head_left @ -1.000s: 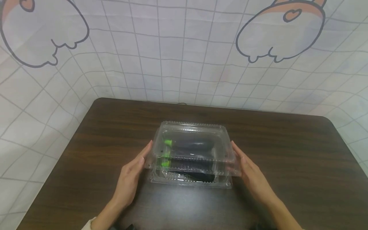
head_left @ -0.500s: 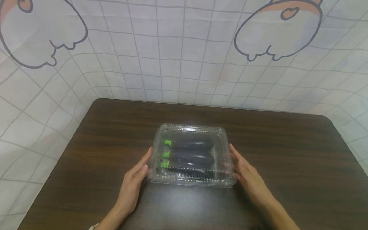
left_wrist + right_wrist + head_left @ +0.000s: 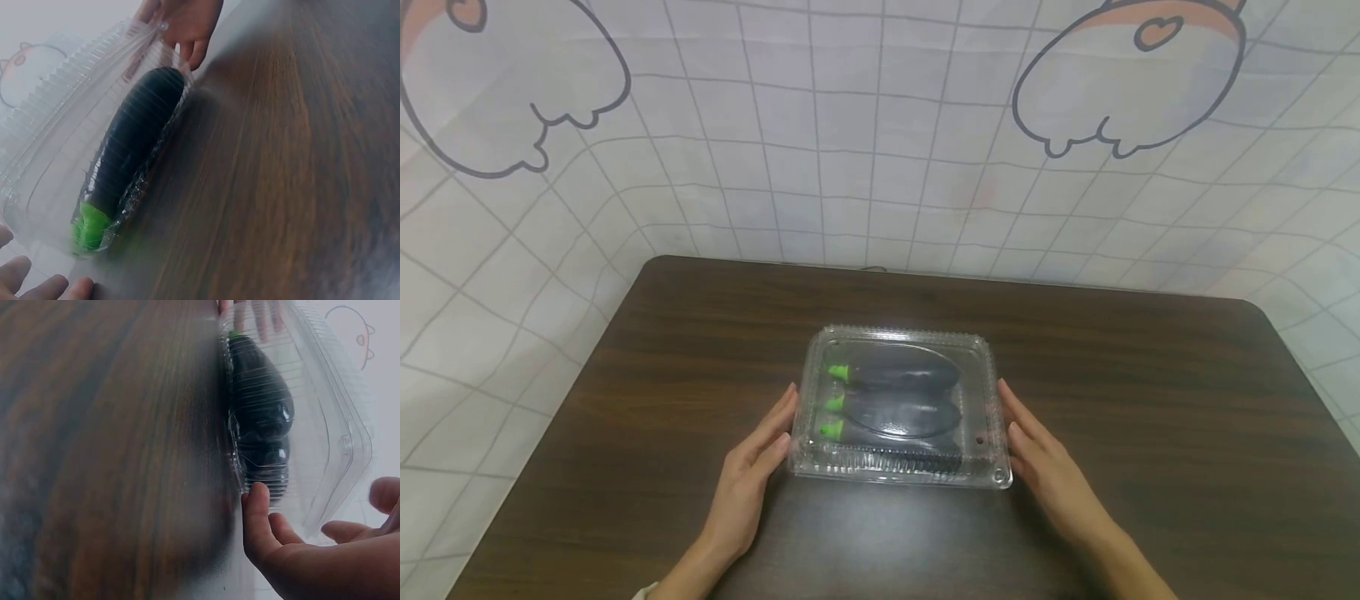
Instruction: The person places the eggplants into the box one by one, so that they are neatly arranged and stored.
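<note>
A clear plastic container with a ribbed see-through lid sits on the table, lid down over the base. Inside lie three dark eggplants side by side, green stems pointing left. My left hand is at the left side, its fairly straight fingertips right at the wall. On the opposite side, my right hand stands with extended fingers along the container. The right wrist view has those fingers at the lower wall, thumb apart from it. One eggplant fills the container's near edge in the left wrist view.
A dark wood-grain table with rounded far corners carries the container near its middle. Behind and beside it hangs a white grid-patterned cloth with cartoon animal drawings.
The lid, held raised between both hands over the base a second ago, has come down onto it. Both hands have lowered slightly with it and stay at the sides.
</note>
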Motion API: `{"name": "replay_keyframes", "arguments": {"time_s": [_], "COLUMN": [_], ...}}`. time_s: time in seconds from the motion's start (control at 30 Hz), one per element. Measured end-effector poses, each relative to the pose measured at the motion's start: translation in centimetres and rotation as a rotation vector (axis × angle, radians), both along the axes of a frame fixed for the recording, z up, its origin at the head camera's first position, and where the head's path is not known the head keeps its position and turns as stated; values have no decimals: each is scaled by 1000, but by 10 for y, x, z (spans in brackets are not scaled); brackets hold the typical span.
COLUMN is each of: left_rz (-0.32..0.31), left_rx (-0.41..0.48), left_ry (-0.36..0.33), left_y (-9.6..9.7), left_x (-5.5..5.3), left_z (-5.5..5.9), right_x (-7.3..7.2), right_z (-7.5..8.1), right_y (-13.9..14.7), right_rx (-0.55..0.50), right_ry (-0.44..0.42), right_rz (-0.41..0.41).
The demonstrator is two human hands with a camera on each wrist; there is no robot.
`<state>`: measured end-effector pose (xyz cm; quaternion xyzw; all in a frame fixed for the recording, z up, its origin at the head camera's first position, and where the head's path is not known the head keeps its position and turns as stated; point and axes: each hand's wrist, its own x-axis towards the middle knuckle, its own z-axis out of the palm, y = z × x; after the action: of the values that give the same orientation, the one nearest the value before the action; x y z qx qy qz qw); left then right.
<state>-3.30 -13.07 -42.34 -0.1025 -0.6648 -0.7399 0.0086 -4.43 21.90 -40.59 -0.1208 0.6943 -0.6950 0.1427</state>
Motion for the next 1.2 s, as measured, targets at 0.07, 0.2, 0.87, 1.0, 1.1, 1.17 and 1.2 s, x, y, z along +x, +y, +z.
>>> {"name": "replay_keyframes", "arguments": {"time_s": [0.07, 0.2, 0.87, 1.0, 1.1, 1.17, 1.2], "left_rz": [4, 6, -57, -66, -62, -55, -51], "left_rx": [-24, -74, -91, -67, -60, -54, -54], "left_ry": [3, 8, 32, -27, -73, -104, -114], "left_y": [0, -1, -3, -2, -1, -1, 0], "left_x": [0, 0, 0, 1, 2, 3, 3], "left_z": [0, 0, 0, 3, 5, 7, 7], "right_x": [1, 1, 3, 6, 6, 6, 7], "right_z": [0, -1, 5, 6, 6, 6, 6], "right_y": [1, 3, 8, 8, 7, 7, 7], "right_rx": [5, 39, 133, 118, 119, 110, 103], "right_ry": [-16, 7, 46, -2, -3, -7, -11], "right_rz": [-8, -1, 189, 195, 183, 176, 173]}}
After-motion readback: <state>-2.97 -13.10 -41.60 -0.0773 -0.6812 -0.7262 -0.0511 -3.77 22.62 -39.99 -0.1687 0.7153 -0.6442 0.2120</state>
